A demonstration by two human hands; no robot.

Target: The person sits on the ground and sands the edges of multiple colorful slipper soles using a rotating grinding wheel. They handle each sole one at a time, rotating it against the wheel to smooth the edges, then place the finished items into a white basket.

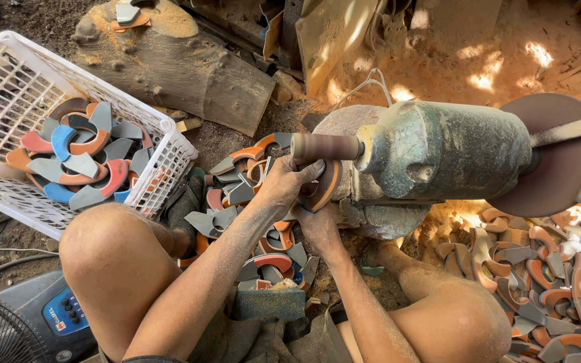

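Both hands pinching curved orange-grey piece point(324, 188), pressed up against sanding drum point(325, 146) just above the left hand point(290, 180). Right hand point(317, 225) gripping from below. Drum axis horizontal, running right into motor point(445, 151).

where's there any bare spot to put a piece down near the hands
Little room. Bare dirt shows between the white plastic basket and the wooden log. The basket's left half is bare mesh. Crowded: curved orange and grey pieces under both hands, left hand, right hand, and the heap at right.
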